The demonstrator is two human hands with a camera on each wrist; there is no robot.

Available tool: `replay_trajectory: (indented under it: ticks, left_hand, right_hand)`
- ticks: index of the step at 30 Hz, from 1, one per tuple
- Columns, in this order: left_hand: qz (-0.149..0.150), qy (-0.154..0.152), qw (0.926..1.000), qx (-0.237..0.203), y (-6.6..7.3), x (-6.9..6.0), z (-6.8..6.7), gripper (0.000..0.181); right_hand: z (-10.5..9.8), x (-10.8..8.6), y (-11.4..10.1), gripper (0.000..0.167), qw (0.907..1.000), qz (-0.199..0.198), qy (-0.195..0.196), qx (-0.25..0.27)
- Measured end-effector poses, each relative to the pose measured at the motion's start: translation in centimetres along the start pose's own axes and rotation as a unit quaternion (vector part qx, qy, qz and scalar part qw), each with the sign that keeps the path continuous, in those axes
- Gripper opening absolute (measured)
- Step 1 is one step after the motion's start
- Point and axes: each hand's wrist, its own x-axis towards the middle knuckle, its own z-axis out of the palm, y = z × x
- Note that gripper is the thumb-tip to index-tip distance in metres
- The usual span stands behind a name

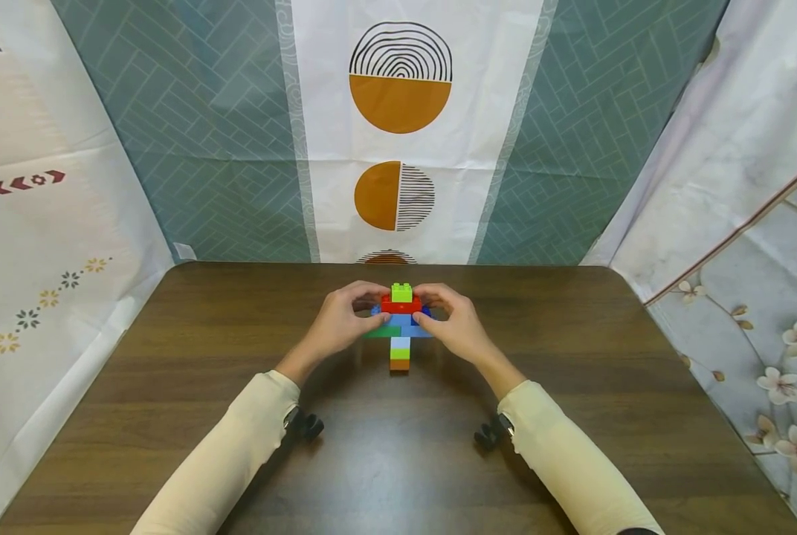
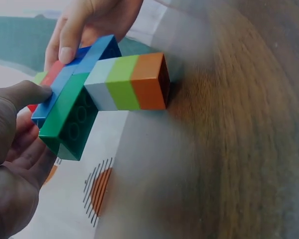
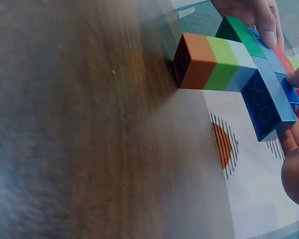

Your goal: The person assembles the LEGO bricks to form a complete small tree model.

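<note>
A toy-brick structure (image 1: 401, 320) stands upright on the table. Its narrow column has an orange brick (image 2: 150, 82) at the bottom, then lime and pale blue ones. Above, a green brick (image 2: 65, 117) and a blue brick (image 3: 271, 102) spread sideways. Higher come more blue bricks, a red brick (image 1: 401, 305) and a lime brick (image 1: 401, 291) on top. My left hand (image 1: 338, 319) grips the blue layer from the left, thumb in front, fingers behind. From the right, my right hand (image 1: 461, 325) holds it likewise. Fingers behind the bricks are partly hidden.
The brown wooden table (image 1: 398, 461) reaches a patterned cloth backdrop (image 1: 238, 148). White printed cloths hang at the left (image 1: 50, 260) and right (image 1: 740, 297). Small black devices sit on both wrists, just above the tabletop.
</note>
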Motion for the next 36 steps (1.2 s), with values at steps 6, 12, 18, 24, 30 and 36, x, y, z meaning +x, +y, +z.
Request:
replay_trajectory:
  ticks: [6, 12, 18, 24, 30, 36]
  left_hand:
    - [-0.026, -0.006, 0.9996, 0.0, -0.9, 1.1, 0.4, 0.041]
    - [-0.067, -0.032, 0.9972, -0.002, -2.2, 2.2, 1.0, 0.041]
    - [-0.114, -0.057, 0.9918, 0.002, -3.6, 2.9, 1.3, 0.042]
    - [-0.133, -0.068, 0.9887, -0.01, -4.4, 3.5, 1.3, 0.041]
    - [-0.133, -0.079, 0.988, 0.007, -4.9, 3.5, 1.5, 0.041]
    - [-0.121, -0.081, 0.9892, 0.019, -5.1, 3.4, 1.5, 0.041]
  right_hand:
    - [-0.3, 0.8, 0.7, 0.046, 0.9994, 0.024, -0.02, -0.016]
    - [-0.5, 1.5, 2.1, 0.048, 0.998, 0.051, -0.037, -0.004]
    - [-0.3, 2.2, 3.2, 0.048, 0.9931, 0.096, -0.065, -0.013]
    - [0.0, 2.8, 3.7, 0.046, 0.9895, 0.122, -0.077, -0.002]
    - [0.5, 2.9, 4.6, 0.044, 0.9859, 0.143, -0.087, -0.011]
    - [0.6, 3.1, 4.9, 0.045, 0.9843, 0.147, -0.096, -0.022]
